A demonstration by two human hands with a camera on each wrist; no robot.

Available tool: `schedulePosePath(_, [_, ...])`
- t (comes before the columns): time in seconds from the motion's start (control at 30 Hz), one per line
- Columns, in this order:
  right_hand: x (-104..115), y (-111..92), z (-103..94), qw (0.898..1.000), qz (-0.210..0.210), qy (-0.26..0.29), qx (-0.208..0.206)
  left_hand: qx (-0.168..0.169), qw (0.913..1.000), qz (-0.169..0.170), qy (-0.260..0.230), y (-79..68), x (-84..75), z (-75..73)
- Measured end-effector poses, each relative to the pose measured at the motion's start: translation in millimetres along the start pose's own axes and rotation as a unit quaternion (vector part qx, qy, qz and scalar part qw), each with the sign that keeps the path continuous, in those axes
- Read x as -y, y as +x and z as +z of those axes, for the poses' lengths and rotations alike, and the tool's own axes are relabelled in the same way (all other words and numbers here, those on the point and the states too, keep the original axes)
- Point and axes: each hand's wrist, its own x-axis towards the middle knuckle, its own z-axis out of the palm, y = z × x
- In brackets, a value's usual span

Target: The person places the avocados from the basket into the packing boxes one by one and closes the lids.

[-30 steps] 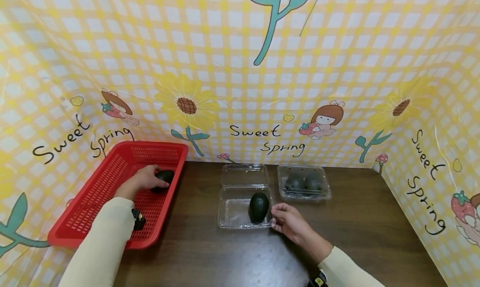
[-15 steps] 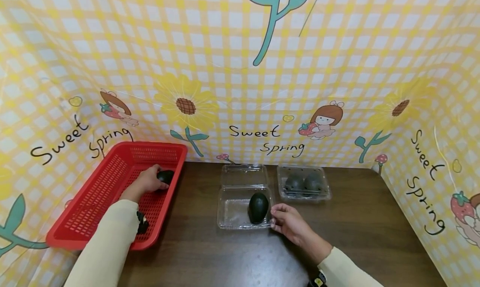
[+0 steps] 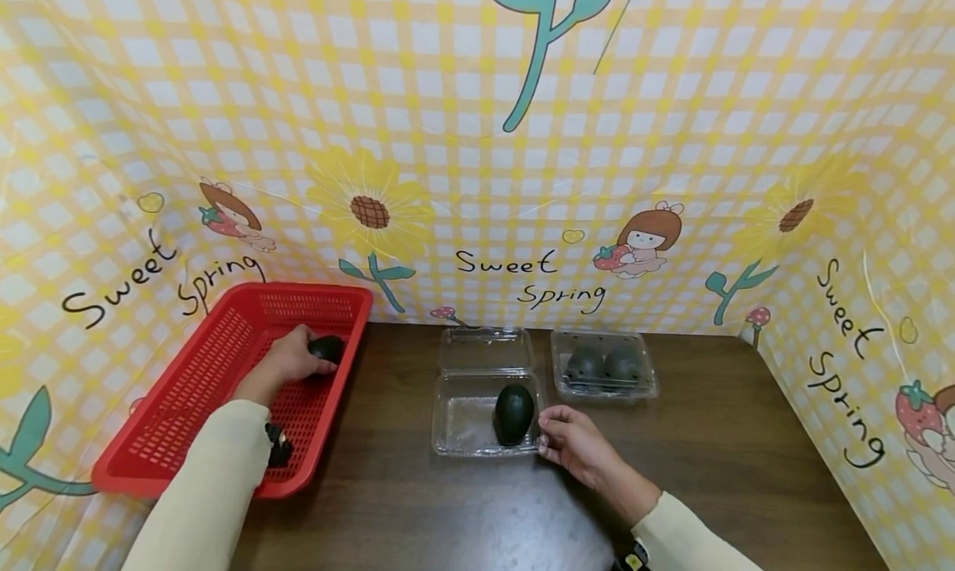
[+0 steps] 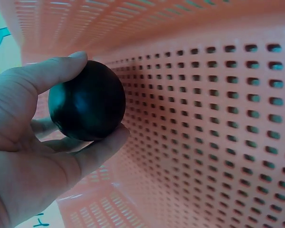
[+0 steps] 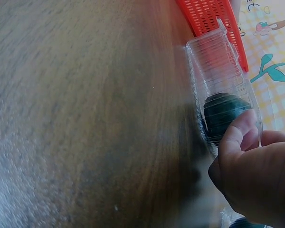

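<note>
In the head view my left hand [image 3: 291,357] reaches into the red basket [image 3: 361,322] and grips a dark green avocado [image 3: 326,350] near its far right corner. The left wrist view shows thumb and fingers curled round this avocado [image 4: 88,102], close to the basket's perforated wall. My right hand [image 3: 578,442] pinches the right edge of a clear plastic clamshell box [image 3: 462,426], whose lid is folded back. A second avocado [image 3: 515,413] sits in the right half of that box. The right wrist view shows the fingertips [image 5: 244,123] at the box wall beside it.
A lidded clear box [image 3: 606,380] with two avocados in it stands at the back right on the brown wooden table [image 3: 746,438]. Behind and at both sides hangs a yellow checked cloth [image 3: 492,190]. The basket's raised rim stands between the left hand and the open box.
My left hand, with the avocado, has shifted slightly inside the basket, most recently a little leftward. The right hand and both clear boxes have stayed in place.
</note>
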Motion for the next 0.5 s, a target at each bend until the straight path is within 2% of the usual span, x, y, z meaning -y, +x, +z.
schedulePosePath(0.13, [0.1, -0.4, 0.2, 1.0, 0.001, -0.003, -0.001, -0.021, 0.9998, -0.003, 0.004, -2.5, -5.5, -6.7])
schedulePosePath(0.33, [-0.1, -0.1, 0.3, 1.0, 0.001, -0.004, -0.002, -0.041, 0.9991, 0.01, 0.009, -17.4, -21.7, -19.0])
schedulePosePath(0.5, [-0.9, -0.3, -0.1, 1.0, -0.001, -0.006, 0.002, -0.062, 0.9979, 0.019, 0.006, -28.1, -32.9, -23.6])
